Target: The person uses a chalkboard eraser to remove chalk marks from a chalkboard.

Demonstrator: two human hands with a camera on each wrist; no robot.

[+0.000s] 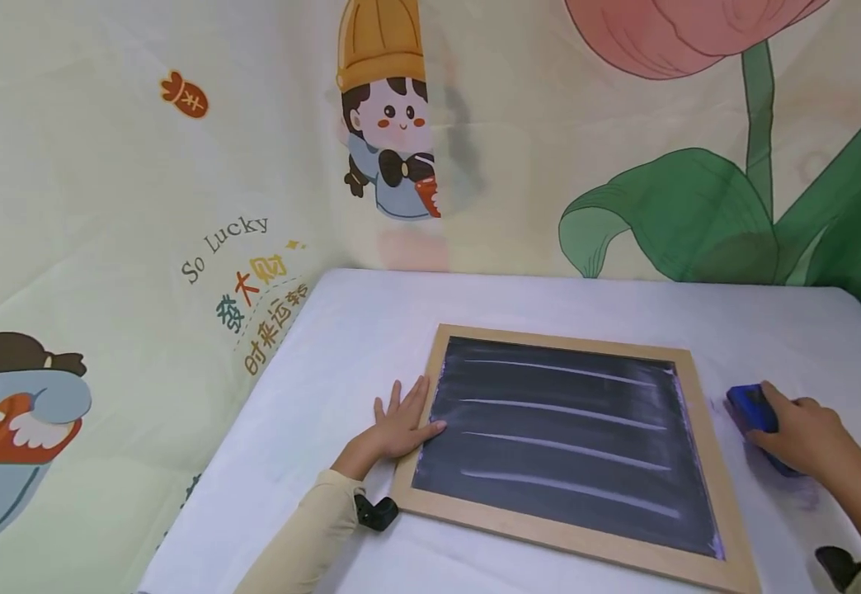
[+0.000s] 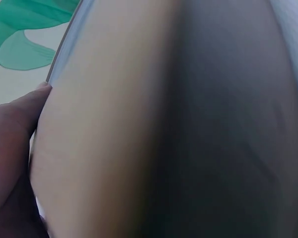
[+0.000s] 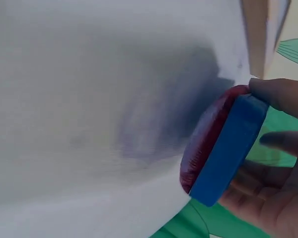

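A small blackboard (image 1: 549, 516) in a light wooden frame (image 1: 571, 540) lies on the white-covered table, bearing several pale horizontal chalk lines. My left hand (image 1: 397, 429) rests on its left side with fingers spread, the thumb reaching over the frame onto the dark surface. To the right of the board, my right hand (image 1: 809, 433) grips a blue eraser (image 1: 753, 406) between thumb and fingers. The right wrist view shows the eraser's blue back (image 3: 231, 151) and its dark red felt pad (image 3: 208, 141), which faces the cloth. In the left wrist view the frame is a close blur.
Purplish chalk dust smudges (image 3: 144, 124) the white cloth (image 1: 371, 313) beside the eraser. Behind the table hangs a printed backdrop (image 1: 505, 165) with a flower and a cartoon figure. Each wrist wears a black camera mount, the left one (image 1: 376, 512) close to the board's lower left corner.
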